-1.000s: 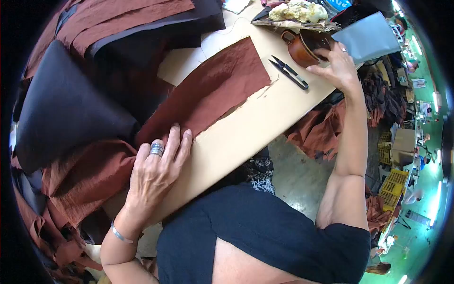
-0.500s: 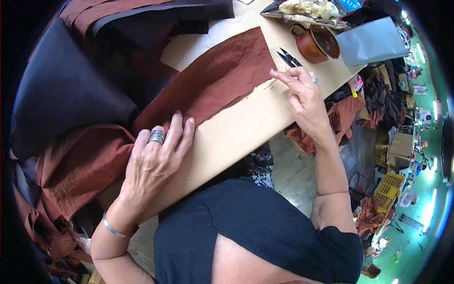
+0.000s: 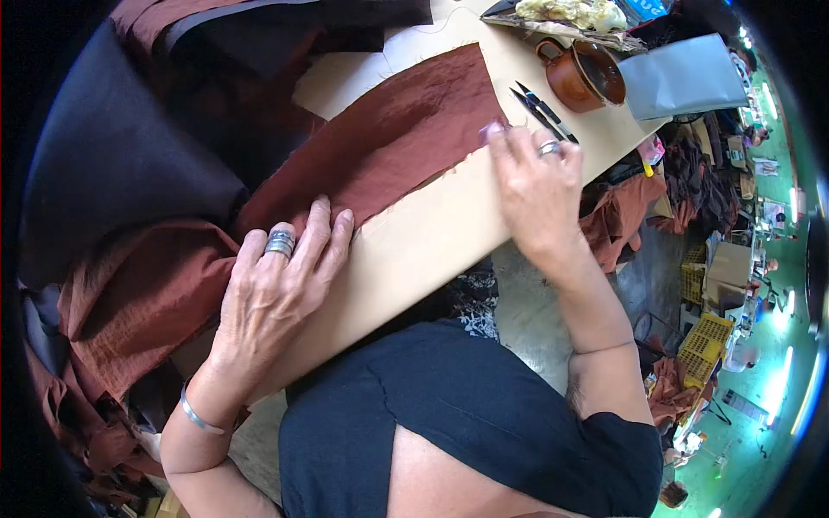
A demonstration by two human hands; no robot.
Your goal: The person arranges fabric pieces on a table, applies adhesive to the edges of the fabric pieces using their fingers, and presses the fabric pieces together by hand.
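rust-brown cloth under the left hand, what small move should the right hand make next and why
Probably the right hand should smooth along the near edge of the rust-brown cloth toward the left hand: it is already at the cloth's right-hand corner, the left hand lies flat on the other end, and the slightly frayed edge between them is uncovered.

A black short-sleeved top (image 3: 484, 406) is worn with a slim silvery bangle (image 3: 198, 419) and silvery rings (image 3: 281, 243).
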